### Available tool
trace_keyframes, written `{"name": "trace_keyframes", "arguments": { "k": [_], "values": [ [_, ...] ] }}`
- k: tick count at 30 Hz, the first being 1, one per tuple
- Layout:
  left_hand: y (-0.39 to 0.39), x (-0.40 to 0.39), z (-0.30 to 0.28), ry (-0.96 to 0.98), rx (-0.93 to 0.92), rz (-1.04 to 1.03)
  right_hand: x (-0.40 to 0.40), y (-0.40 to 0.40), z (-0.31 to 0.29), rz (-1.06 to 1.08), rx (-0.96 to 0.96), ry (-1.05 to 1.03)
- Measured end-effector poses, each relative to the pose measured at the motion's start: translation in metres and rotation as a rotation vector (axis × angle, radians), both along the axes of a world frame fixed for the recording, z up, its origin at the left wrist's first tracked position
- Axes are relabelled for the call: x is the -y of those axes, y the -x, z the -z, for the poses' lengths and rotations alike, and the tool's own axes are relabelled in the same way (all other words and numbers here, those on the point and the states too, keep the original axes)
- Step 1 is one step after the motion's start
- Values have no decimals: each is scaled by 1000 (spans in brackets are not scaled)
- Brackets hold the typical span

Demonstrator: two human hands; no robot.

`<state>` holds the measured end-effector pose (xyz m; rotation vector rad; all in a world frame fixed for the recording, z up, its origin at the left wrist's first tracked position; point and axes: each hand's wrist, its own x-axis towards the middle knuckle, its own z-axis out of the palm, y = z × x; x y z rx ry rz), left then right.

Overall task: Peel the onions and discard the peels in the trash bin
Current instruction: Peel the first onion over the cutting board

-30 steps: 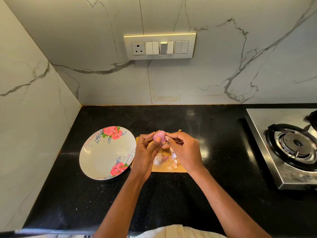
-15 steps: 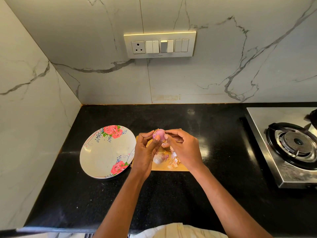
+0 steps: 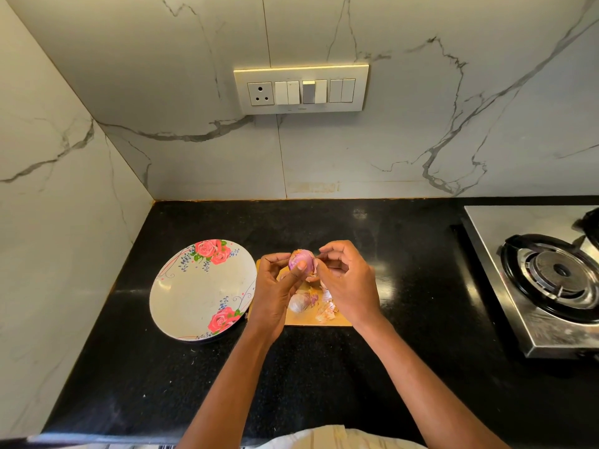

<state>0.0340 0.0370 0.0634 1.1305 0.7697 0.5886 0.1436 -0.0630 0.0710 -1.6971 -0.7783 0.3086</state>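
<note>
The onion (image 3: 300, 261) is held above the far left part of the board (image 3: 337, 320), which lies on the bench (image 3: 324, 377) between the plate (image 3: 194, 296) and the stove (image 3: 531, 283). It looks small, light and firm, with a glossy purple face that would likely be slippery once bared; the dry skin is thin and brittle and probably tears in flakes, so the best hold is round the body, with the peeling pull taken at a loose edge near the tip. The left hand (image 3: 275, 293) curls round the onion, thumb pressed on its front. The right hand (image 3: 346, 280) has fingers curled, pinching at the onion's right side (whether on skin or flesh is unclear). A second onion (image 3: 299, 303) and peels (image 3: 325, 314) lie on the board.
</note>
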Motion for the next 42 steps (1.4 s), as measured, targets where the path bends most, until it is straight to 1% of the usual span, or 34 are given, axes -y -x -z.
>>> {"name": "trace_keyframes", "arguments": {
  "k": [4,10,12,16,18,21,23,29,32,37,42],
  "values": [
    [1,0,-4,39,37,39,-2,-10,-1,53,17,8],
    [7,-2,-4,165,118,67,-3,-30,5,139,-58,94],
    [5,-4,-4,175,115,62,-1,-34,10,112,-72,162],
    [1,-8,-7,118,61,34,-2,-33,14,0,-39,282],
    [-1,-7,-7,132,61,24,-2,-27,10,-22,-42,263],
    [-3,-6,-3,152,62,28,-3,-17,-2,-53,-117,127],
    [-3,-6,-1,147,72,38,-5,-12,-8,-90,-129,76],
    [-2,-6,-1,69,18,16,-5,-3,-4,-30,13,79],
    [-2,-6,3,66,14,9,-4,0,-1,-35,68,78],
    [-1,-7,4,95,45,6,-3,0,2,-26,114,93],
    [-1,-6,3,139,62,6,-2,-2,-1,-19,107,80]
  ]
}}
